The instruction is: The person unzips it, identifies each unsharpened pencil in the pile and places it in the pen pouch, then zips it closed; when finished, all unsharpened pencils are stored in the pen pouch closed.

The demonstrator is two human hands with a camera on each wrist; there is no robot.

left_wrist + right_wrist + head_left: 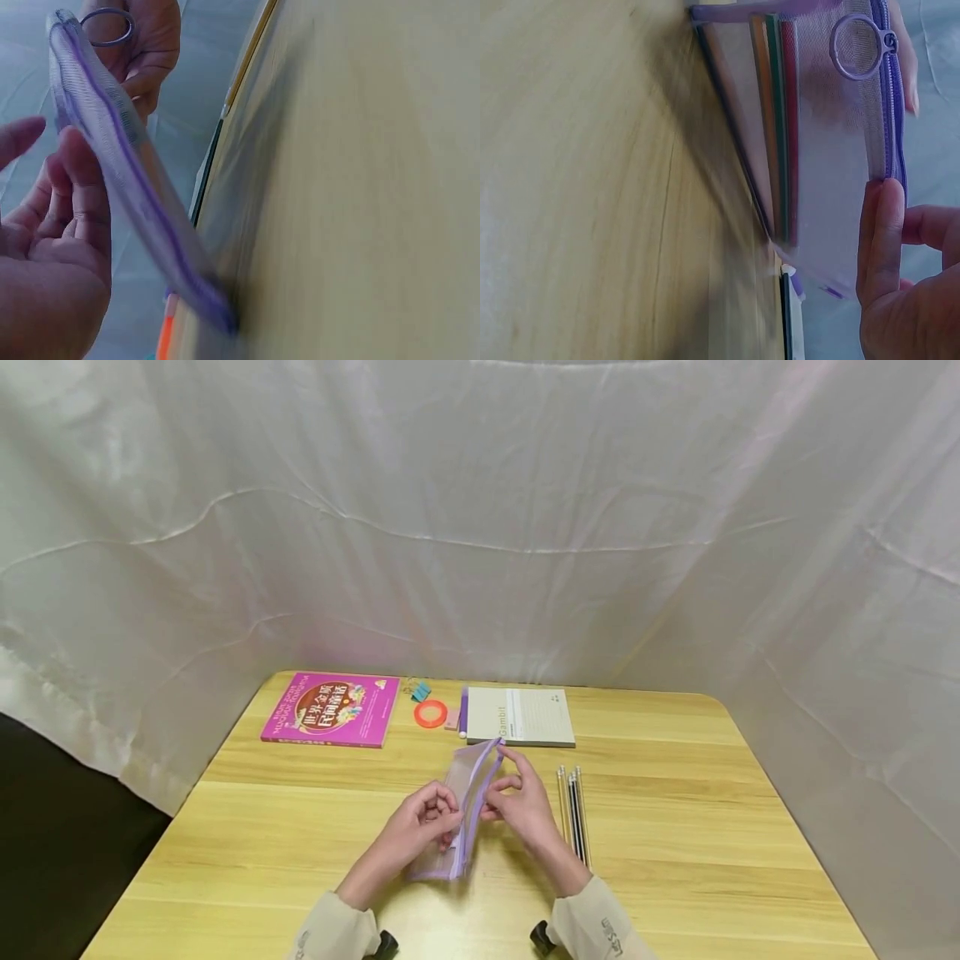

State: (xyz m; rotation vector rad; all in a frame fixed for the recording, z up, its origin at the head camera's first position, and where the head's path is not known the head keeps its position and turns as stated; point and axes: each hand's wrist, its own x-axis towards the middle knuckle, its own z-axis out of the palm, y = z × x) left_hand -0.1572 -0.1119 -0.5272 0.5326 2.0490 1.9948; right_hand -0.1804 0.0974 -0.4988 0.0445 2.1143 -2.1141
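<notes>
Between both hands a purple mesh pencil pouch (467,818) stands tilted over the table, its zipper (889,112) along the upper edge. A round pull ring (856,48) hangs at the zipper slider. Through the mesh show slim orange, green and red sticks (781,135). My left hand (426,817) holds the pouch's near left side, thumb and curled fingers at its rim; one fingertip lies against the mesh in the left wrist view. With thumb and fingers, my right hand (523,800) pinches the zipper edge, index finger stretched toward the far end.
Several black and silver pencils (576,818) lie right of the right hand. Along the back are a pink book (330,710), blue clips (421,692), an orange tape roll (431,714), a pink eraser-like block (452,719) and a pale notebook (536,714) over a purple item (463,710).
</notes>
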